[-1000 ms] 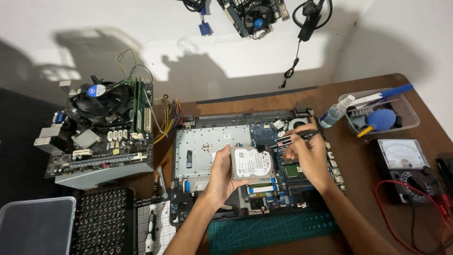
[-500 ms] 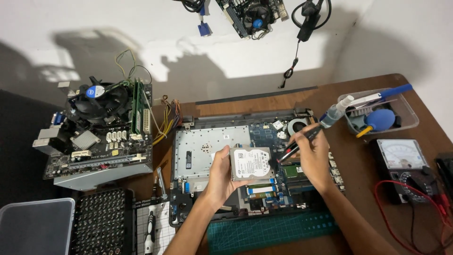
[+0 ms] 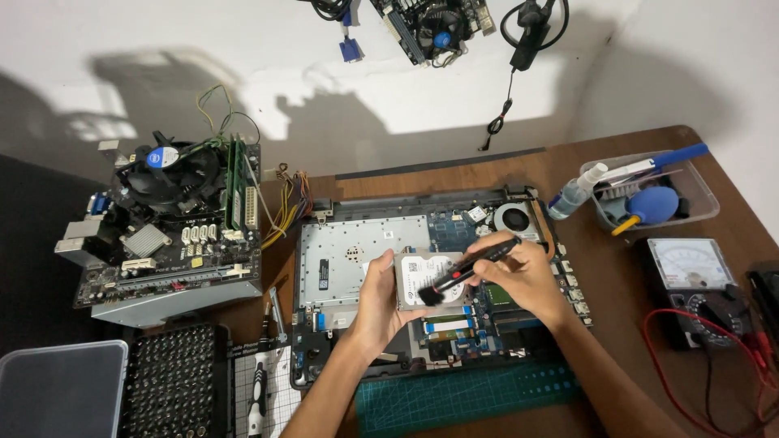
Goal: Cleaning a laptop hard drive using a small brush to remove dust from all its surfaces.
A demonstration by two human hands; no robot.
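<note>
The left hand (image 3: pixel 381 302) grasps a silver hard drive (image 3: pixel 426 280) by its left edge, holding it label-up just above the opened laptop chassis (image 3: pixel 357 259); the right hand (image 3: pixel 523 272) is clenched around a black pen-shaped brush (image 3: pixel 466 272), whose bristle tip touches the drive's top face — the handle slants up towards the cooling fan (image 3: pixel 513 217) at the chassis's far right corner. A green cutting mat (image 3: pixel 462 397) lies along the laptop's near edge, under the forearms; to the left stands a desktop motherboard (image 3: pixel 166 227) on a grey box (its round cooler and memory sticks upright), with a black screwdriver bit set (image 3: pixel 170 389) in front of it. On the right, well apart from the hands, sit a clear plastic tub (image 3: pixel 702 207) holding a blue air blower (image 3: pixel 653 201), and an analogue multimeter (image 3: pixel 690 272) with red leads.
</note>
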